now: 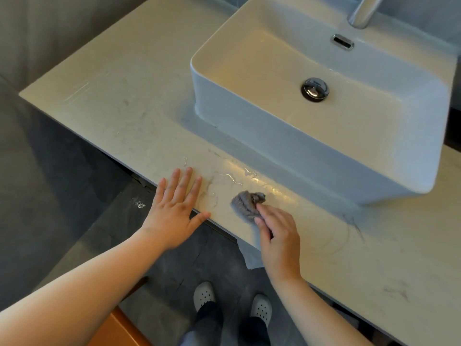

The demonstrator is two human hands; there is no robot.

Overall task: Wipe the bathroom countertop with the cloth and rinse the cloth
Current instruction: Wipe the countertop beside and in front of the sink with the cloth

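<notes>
A crumpled grey cloth (247, 204) lies on the pale marble countertop (119, 101) near its front edge, in front of the basin. My right hand (278, 236) grips the cloth's near end with curled fingers and holds it against the surface. My left hand (174, 208) rests flat on the countertop's front edge to the left of the cloth, fingers spread and straight. Streaks of water glisten on the stone just beyond the cloth.
A white rectangular vessel basin (249, 136) with a chrome drain (314, 89) fills the right back of the counter, with a chrome tap (363, 13) above it. Dark floor tiles and my grey clogs (204, 294) lie below the counter edge. An orange item (119, 328) sits lower left.
</notes>
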